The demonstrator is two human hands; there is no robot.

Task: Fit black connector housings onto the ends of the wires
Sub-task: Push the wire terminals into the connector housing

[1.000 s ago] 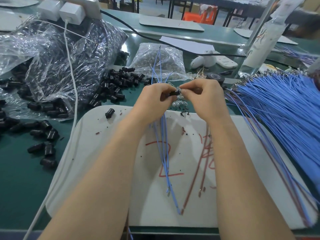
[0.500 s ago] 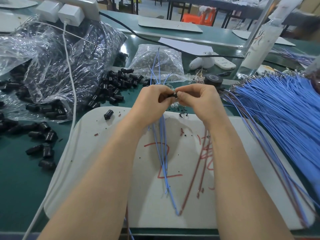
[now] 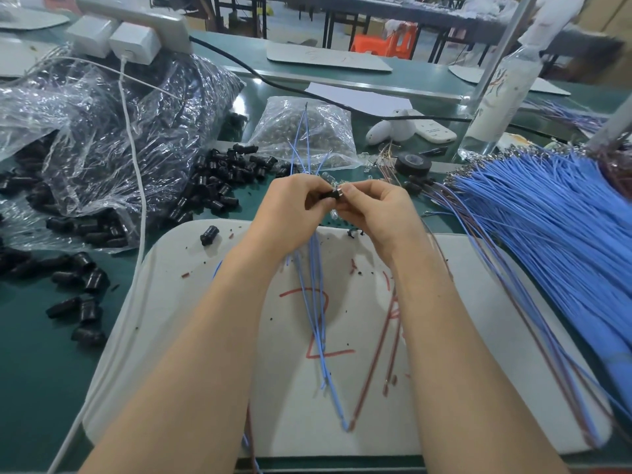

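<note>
Blue thin wires (image 3: 318, 323) hang down closest to us, over a white flat board with red marks (image 3: 205, 336) that lies on the green bench (image 3: 34, 371). Their loose ends rest low on the board, and a few thin brown-red wires (image 3: 376, 364) lie just beside them. Follow the blue wires up and they go into the left hand (image 3: 290, 210). That hand is curled tight round the bunch, and some wire tips stick up out of the top of it. Its fingertips also pinch one end of a small black plastic connector housing (image 3: 333, 194). The right hand (image 3: 376, 210) pinches the other end between thumb and finger. So the housing sits in the air right between the two hands, above the far edge of the board.

I think the step now is pushing a wire end into this housing. I cannot see the wire tip go in, because the fingers hide it. The next move needs a straight, firm push until it sits snug, and then a new housing.

One loose black housing (image 3: 209, 235) lies on the board to the left. Farther off is a heap of black housings (image 3: 222, 179) by a big crinkly clear bag (image 3: 119, 131). A thick fan of blue wires (image 3: 547, 234) waits on the right
</note>
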